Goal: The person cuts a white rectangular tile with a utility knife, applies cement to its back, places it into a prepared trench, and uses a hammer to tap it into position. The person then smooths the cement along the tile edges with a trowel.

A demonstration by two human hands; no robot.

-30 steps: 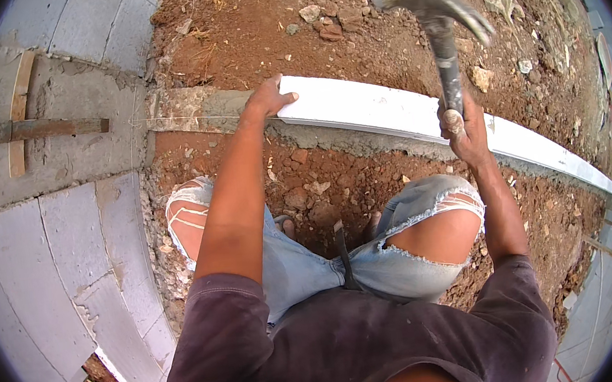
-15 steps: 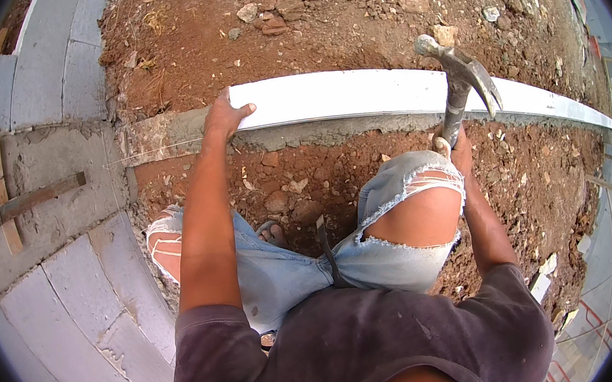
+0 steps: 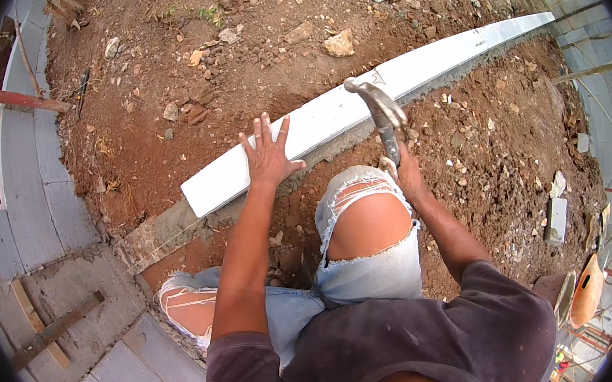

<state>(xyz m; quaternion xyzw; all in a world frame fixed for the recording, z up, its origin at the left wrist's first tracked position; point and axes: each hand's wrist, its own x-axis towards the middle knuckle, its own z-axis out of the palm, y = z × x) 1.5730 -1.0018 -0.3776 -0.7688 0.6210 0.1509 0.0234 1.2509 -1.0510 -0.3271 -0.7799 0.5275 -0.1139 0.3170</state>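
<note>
A long row of white blocks [image 3: 321, 122] runs from the near left to the far right on a grey mortar bed [image 3: 349, 142]. My left hand [image 3: 268, 158] lies on top of it near its left end, fingers spread, holding nothing. Gripped in my right hand [image 3: 410, 175] is a claw hammer [image 3: 386, 128]. Its metal head appears over the row, right of my left hand; whether it touches the blocks I cannot tell. A thin string [image 3: 168, 247] stretches from the left end of the row across the bare mortar.
Brown soil with stones [image 3: 340, 43] lies on both sides. Grey block walls [image 3: 29, 221] and crossed wooden strips [image 3: 47, 335] are at the left, beside a red bar [image 3: 21, 99]. A loose grey block [image 3: 556, 220] rests at the right, near an orange-tan object [image 3: 587, 290].
My left hand has gone from gripping the row's left end to lying flat on its top. The hammer has shifted left in view. The whole view has turned, so the row now slants.
</note>
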